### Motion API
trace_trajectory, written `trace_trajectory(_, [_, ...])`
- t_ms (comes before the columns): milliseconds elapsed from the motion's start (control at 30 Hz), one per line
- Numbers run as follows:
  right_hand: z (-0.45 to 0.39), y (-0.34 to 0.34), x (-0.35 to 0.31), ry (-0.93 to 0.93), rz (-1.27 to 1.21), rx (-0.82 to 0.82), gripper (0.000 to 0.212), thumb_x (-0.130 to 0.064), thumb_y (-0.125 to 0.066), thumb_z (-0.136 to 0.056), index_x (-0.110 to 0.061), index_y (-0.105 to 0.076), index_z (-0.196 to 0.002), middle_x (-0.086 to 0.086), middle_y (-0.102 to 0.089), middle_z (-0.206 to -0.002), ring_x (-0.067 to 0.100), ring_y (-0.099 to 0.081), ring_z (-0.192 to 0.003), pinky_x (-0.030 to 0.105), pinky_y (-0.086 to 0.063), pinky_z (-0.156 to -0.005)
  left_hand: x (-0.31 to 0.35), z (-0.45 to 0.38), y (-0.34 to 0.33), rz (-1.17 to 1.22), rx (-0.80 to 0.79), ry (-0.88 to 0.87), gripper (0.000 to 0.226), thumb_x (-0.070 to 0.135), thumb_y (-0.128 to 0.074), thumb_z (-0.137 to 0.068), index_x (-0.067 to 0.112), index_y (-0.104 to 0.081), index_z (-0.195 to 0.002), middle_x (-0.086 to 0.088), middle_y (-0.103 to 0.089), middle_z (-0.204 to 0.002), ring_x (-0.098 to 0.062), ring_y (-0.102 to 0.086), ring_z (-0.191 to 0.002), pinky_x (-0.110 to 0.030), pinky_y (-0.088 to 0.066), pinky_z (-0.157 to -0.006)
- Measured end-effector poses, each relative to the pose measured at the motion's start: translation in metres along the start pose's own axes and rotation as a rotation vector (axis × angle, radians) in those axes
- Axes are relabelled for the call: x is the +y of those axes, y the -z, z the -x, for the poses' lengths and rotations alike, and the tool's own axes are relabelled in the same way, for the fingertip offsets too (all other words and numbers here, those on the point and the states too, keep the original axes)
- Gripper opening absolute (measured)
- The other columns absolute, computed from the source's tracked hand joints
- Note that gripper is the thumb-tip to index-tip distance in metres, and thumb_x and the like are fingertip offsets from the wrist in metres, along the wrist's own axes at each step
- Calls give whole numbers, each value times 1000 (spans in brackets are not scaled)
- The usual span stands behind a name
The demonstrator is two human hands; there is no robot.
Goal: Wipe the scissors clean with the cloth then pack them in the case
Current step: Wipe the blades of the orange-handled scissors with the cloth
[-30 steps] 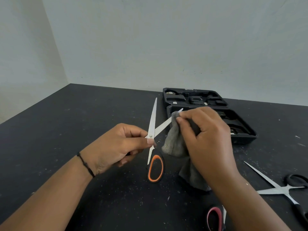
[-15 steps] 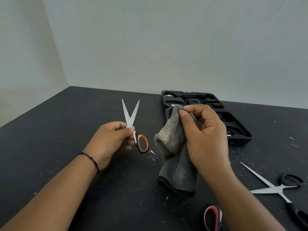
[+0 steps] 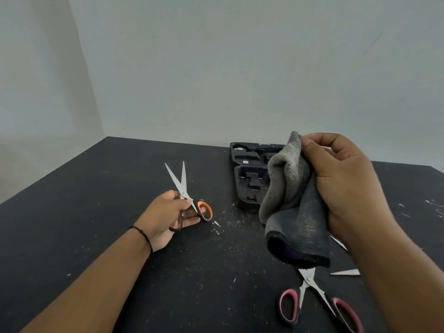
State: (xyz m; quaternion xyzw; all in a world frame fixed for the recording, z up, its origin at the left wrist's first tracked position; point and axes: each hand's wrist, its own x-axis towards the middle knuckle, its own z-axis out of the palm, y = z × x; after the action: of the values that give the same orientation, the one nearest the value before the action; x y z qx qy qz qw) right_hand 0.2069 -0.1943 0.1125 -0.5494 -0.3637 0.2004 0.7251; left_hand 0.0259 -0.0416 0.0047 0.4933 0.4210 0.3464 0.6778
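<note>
I see a black table flecked with pale crumbs and scratches, meeting two plain grey walls that join in a corner at the far left.

You were at a bare workbench, more a plain workroom or test corner than a home. The black tabletop was scuffed and speckled with pale dust and scratches, thickest just in front of the open black moulded case. Behind the case rose an unadorned grey-white wall, meeting a second wall at a corner well to the case's left. Several pairs of scissors lay on the tabletop near the case.
</note>
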Motion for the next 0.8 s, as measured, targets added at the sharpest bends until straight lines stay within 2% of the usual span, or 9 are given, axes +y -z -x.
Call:
trace_trajectory(100, [6,18,-10,-25,-17,17,7,-22,-64,-89,-19,-64,-83,3,-67,-76,15,-63,-64,31,-55,-62,5,6,-9,39,29,11,11,-1,-41,-97,4,-50,-101,-12,-61,-83,-10,-65,-52,-27,-51,-58])
trace_trajectory(167, [11,28,-15,-39,-30,27,7,-22,-64,-88,-19,-64,-82,4,-67,-76,15,-63,-63,32,-55,-61,7,7,-14,38,63,8,6,5,-46,-96,10,-50,-96,-7,-55,-75,-8,-59,-45,-27,-41,-58])
trace_trajectory(267, [16,41,-20,-39,-37,30,7,-22,-65,-88,-19,-64,-82,6,-68,-78,20,-63,-67,38,-56,-66,5,6,-19,-94,115,-22,5,12,-55,-94,14,-51,-91,-4,-53,-73,-12,-53,-54,-27,-35,-58])
trace_trajectory(367, [19,52,-26,-36,-44,32,7,-22,-65,-88,-19,-64,-81,5,-67,-75,19,-63,-66,38,-55,-65,1,5,-26,-249,176,-51,4,10,-53,-93,13,-51,-93,-5,-53,-76,-14,-47,-59,-27,-33,-56])
trace_trajectory(500, [20,73,-33,-38,-12,51,7,-26,-67,-87,-21,-65,-82,0,-69,-74,14,-65,-61,32,-57,-59,5,4,-39,-496,218,-62,21,13,-41,-95,8,-45,-115,-13,-52,-76,-22,-47,-59,-29,-33,-51])
trace_trajectory(533, [21,79,-35,-29,-6,63,7,-26,-67,-87,-21,-64,-82,0,-69,-74,13,-65,-61,31,-57,-59,7,3,-42,-608,227,-85,32,12,-37,-95,7,-42,-126,-18,-57,-86,-27,-52,-65,-30,-39,-54])
trace_trajectory(600, [22,91,-38,-16,2,84,7,-25,-66,-87,-21,-64,-82,1,-68,-75,14,-64,-62,31,-56,-60,9,4,-48,-917,233,-117,50,12,-32,-94,8,-30,-144,-22,-51,-122,-38,-57,-97,-41,-49,-81])
trace_trajectory(667, [24,103,-40,-9,15,102,7,-25,-66,-87,-21,-63,-83,4,-68,-79,17,-63,-66,34,-56,-63,6,8,-58,-1241,243,-70,57,19,-34,-94,14,-20,-149,-18,-40,-134,-39,-48,-115,-46,-39,-102])
trace_trajectory(800, [29,130,-41,31,77,156,8,-25,-66,-87,-24,-64,-79,3,-69,-81,17,-63,-69,34,-55,-65,-10,15,-71,-1575,294,78,64,33,-44,-93,5,-22,-146,-13,-31,-142,-31,-35,-129,-42,-31,-102])
